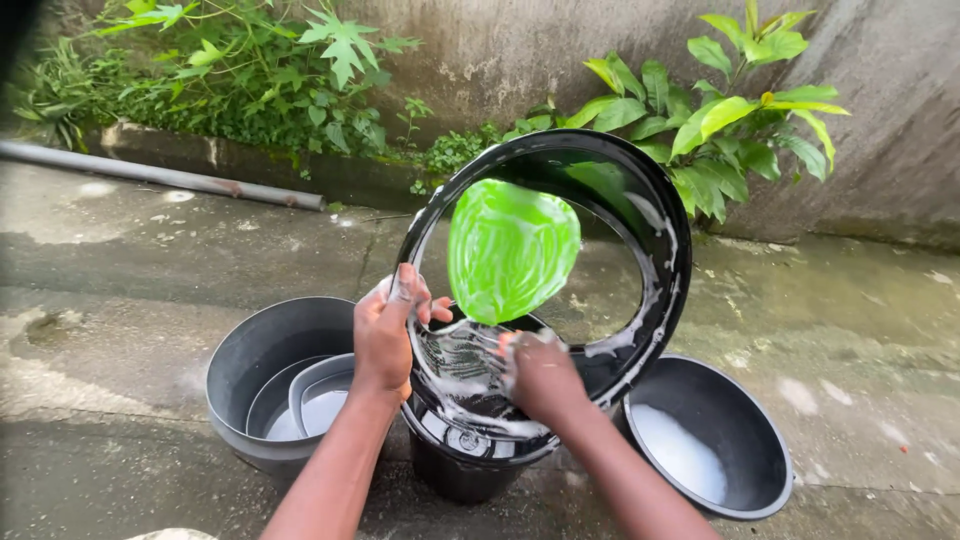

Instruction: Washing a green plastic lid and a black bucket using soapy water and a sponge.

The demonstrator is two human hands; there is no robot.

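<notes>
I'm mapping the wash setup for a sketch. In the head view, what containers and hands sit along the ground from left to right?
Grey basin holding a smaller bowl → left hand gripping the soapy black lid's rim → right hand scrubbing inside that lid → black basin with sudsy water.

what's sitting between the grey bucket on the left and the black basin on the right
In the head view, a black bucket stands between grey bucket and black basin, with both soapy hands above it.
</notes>
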